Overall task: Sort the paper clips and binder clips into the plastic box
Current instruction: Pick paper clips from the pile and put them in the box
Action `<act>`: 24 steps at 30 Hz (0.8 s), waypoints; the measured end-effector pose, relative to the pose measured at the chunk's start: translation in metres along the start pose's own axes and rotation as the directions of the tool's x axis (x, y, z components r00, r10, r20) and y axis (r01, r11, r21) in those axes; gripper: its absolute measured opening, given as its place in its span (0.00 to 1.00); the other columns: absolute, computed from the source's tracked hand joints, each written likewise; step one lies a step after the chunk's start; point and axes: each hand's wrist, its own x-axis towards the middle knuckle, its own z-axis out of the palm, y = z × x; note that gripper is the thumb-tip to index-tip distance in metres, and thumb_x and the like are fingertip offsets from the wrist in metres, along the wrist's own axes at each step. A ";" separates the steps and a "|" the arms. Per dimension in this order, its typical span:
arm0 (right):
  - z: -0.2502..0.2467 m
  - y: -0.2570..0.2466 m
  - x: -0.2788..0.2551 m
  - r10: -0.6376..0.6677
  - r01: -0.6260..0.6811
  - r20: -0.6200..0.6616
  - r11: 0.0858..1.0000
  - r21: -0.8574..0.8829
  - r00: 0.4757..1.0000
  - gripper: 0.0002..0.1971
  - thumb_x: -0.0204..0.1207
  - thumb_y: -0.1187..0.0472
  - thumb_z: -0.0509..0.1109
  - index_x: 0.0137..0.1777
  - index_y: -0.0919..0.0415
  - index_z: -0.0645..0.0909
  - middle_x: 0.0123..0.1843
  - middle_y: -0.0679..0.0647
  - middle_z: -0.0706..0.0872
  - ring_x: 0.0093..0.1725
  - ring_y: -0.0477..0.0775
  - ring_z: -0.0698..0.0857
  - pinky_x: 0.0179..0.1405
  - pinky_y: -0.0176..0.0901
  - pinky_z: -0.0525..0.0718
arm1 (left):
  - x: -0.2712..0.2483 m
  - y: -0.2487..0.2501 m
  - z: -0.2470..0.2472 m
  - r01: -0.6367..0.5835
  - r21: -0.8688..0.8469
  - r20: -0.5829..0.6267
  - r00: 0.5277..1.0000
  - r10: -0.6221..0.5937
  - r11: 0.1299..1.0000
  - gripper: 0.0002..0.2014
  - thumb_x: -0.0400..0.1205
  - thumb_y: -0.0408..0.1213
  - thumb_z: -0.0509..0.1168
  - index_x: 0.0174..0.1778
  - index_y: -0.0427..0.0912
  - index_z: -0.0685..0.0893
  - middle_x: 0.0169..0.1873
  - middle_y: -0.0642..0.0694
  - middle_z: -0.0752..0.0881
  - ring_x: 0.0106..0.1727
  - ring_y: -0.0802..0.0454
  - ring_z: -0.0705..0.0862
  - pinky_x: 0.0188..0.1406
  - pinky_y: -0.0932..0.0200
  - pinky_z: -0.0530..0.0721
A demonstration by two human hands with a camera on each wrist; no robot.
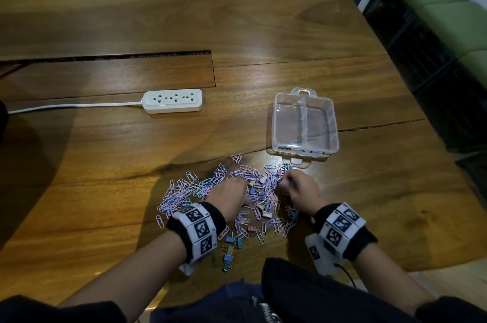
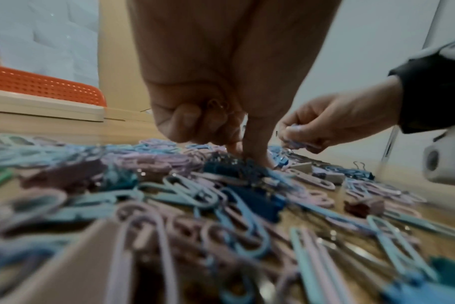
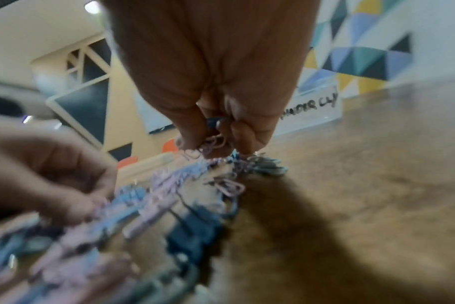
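A mixed heap of pink and blue paper clips [image 1: 200, 188] and small binder clips [image 1: 233, 242] was spread on the wooden table [image 1: 105, 164], near the person. The plastic box [image 1: 305, 122] stood just beyond the heap's far right edge, open, with both of its compartments bare and a central divider between them.

The right hand [image 1: 300, 191] was curled over the far right part of the heap, and a small cluster of pink clips, with something blue above it, was pinched between its fingertips [image 3: 185, 142]. The left hand [image 1: 232, 196] was set into the middle of the heap; most fingers were folded in and one was pressed down among the clips, with a wire loop seemingly caught under the folded fingers. Whether that loop was truly gripped could not be told.

The main risk was judged to be tangling: clips hooked together could be lifted as a string, and a binder clip could be dragged into the paper-clip side. A loose pinch could let pieces be dropped short of the box. Clips could also be swept off the near table edge by a wrist.
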 end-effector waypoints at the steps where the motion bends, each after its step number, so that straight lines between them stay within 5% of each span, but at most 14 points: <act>1: -0.003 0.002 -0.001 0.024 -0.023 -0.005 0.996 0.088 1.000 0.09 0.78 0.62 0.62 0.37 0.54 0.71 0.37 0.48 0.76 0.36 0.46 0.75 0.33 0.29 0.69 | 0.001 -0.001 -0.001 -0.003 0.004 0.010 1.000 0.003 1.000 0.20 0.82 0.47 0.59 0.63 0.35 0.74 0.61 0.41 0.78 0.62 0.45 0.78 0.63 0.51 0.79; 5: -0.012 0.002 -0.010 0.094 -0.115 0.069 0.891 0.440 0.993 0.09 0.78 0.65 0.61 0.37 0.53 0.73 0.38 0.48 0.79 0.38 0.46 0.78 0.42 0.37 0.78 | 0.001 -0.007 -0.007 -0.004 -0.182 0.096 0.995 0.022 0.983 0.14 0.84 0.45 0.54 0.52 0.37 0.76 0.50 0.43 0.77 0.49 0.50 0.76 0.53 0.58 0.77; 9: -0.017 -0.001 -0.015 0.177 -0.205 0.107 0.777 0.595 0.978 0.12 0.80 0.68 0.56 0.40 0.56 0.77 0.41 0.51 0.81 0.39 0.49 0.79 0.41 0.42 0.77 | 0.004 -0.020 -0.020 0.020 -0.509 0.113 0.993 0.044 0.860 0.13 0.85 0.44 0.52 0.36 0.45 0.71 0.34 0.50 0.75 0.35 0.53 0.74 0.34 0.62 0.74; 13: -0.018 -0.002 -0.017 0.237 -0.304 0.203 0.552 0.777 0.950 0.14 0.81 0.70 0.51 0.37 0.65 0.75 0.35 0.57 0.78 0.31 0.52 0.76 0.30 0.37 0.74 | 0.010 -0.028 -0.025 0.187 -0.830 0.242 0.970 0.038 0.525 0.09 0.85 0.42 0.54 0.42 0.44 0.71 0.30 0.49 0.75 0.21 0.60 0.71 0.19 0.69 0.71; 16: -0.015 -0.004 -0.013 0.236 -0.319 0.228 0.496 0.808 0.945 0.14 0.80 0.64 0.53 0.34 0.62 0.74 0.33 0.56 0.78 0.28 0.50 0.73 0.28 0.35 0.72 | 0.015 -0.027 -0.023 0.246 -0.929 0.258 0.966 0.009 0.276 0.06 0.85 0.35 0.52 0.44 0.40 0.69 0.32 0.45 0.78 0.22 0.57 0.76 0.17 0.68 0.71; 21: -0.003 -0.009 -0.007 0.232 -0.250 0.095 0.871 0.423 0.968 0.13 0.74 0.54 0.67 0.32 0.57 0.70 0.33 0.50 0.78 0.30 0.46 0.77 0.33 0.36 0.77 | 0.015 -0.026 -0.016 0.265 -0.964 0.264 0.964 -0.020 0.033 0.10 0.79 0.31 0.48 0.32 0.42 0.67 0.22 0.47 0.76 0.22 0.54 0.70 0.14 0.70 0.68; 24: 0.003 -0.014 -0.004 0.161 -0.170 0.066 0.970 0.173 0.985 0.10 0.70 0.58 0.73 0.45 0.55 0.74 0.47 0.51 0.81 0.47 0.53 0.83 0.42 0.42 0.83 | 0.020 -0.026 -0.016 0.209 -0.978 0.209 0.977 -0.054 -0.001 0.13 0.79 0.34 0.48 0.27 0.43 0.68 0.15 0.50 0.76 0.15 0.56 0.69 0.13 0.71 0.65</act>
